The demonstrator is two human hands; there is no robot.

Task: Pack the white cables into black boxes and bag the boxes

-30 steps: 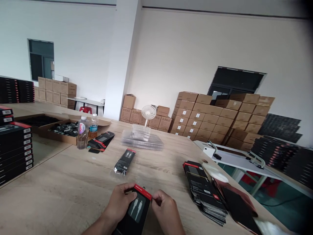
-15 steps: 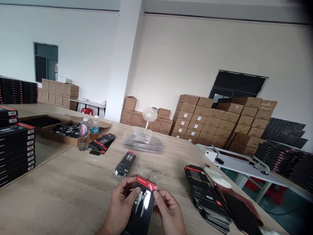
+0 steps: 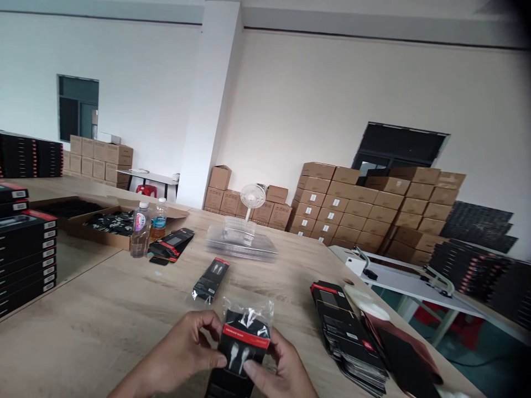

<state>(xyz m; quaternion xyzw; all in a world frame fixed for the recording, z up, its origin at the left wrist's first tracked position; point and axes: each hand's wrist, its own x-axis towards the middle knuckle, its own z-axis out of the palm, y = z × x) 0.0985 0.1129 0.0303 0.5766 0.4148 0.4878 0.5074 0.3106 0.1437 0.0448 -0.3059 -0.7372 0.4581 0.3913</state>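
At the bottom middle, both my hands hold a black cable box with a red band (image 3: pixel 243 348) upright above the wooden table (image 3: pixel 103 315). A clear plastic sleeve (image 3: pixel 249 312) sticks up over the box's top end. My left hand (image 3: pixel 186 354) grips the box's left side, thumb on its front. My right hand (image 3: pixel 277 367) grips the right side, thumb across the lower front. A second black box in a clear sleeve (image 3: pixel 211 279) lies flat on the table just beyond.
A fanned stack of flat black packages (image 3: pixel 348 331) lies to the right. Clear plastic trays (image 3: pixel 243 240), a small white fan (image 3: pixel 252 198), two bottles (image 3: pixel 147 226) and more black packages (image 3: pixel 172 243) sit farther back. Black boxes (image 3: pixel 25 249) are stacked at left. Cardboard cartons (image 3: pixel 373 207) line the wall.
The box has tilted more upright and come nearer. The clear sleeve now covers its top end. My thumbs have shifted onto its front.
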